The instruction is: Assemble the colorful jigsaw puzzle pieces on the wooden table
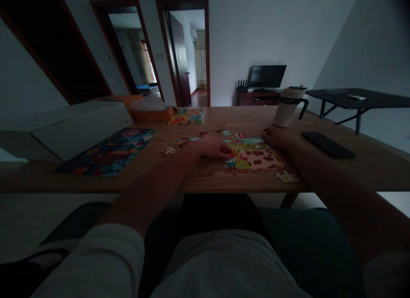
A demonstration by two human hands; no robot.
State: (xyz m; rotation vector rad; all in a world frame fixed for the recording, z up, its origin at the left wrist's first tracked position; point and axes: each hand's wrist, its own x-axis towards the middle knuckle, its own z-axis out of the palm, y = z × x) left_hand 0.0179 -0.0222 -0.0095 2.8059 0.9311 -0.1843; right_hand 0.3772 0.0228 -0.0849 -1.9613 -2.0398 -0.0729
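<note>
A partly assembled jigsaw puzzle [262,159] with a brown-spotted cow on it lies on the wooden table in front of me. My left hand [214,147] is at its left edge, fingers curled and pressed together at a puzzle piece [229,162] there. How far that piece is covered by the fingers is hard to see. At the puzzle's upper right corner rests my right hand [271,135], fingers loosely bent on the table with nothing visible in them. Loose puzzle pieces [180,143] lie left of and beyond the left hand, and a pale piece [286,176] sits at the lower right corner.
A dark picture sheet [112,150] lies on the left beside a white box [83,129]. Behind are an orange box [153,113] and a colourful sheet [187,116]. A handled tumbler [286,108] and a black phone [327,144] stand and lie to the right.
</note>
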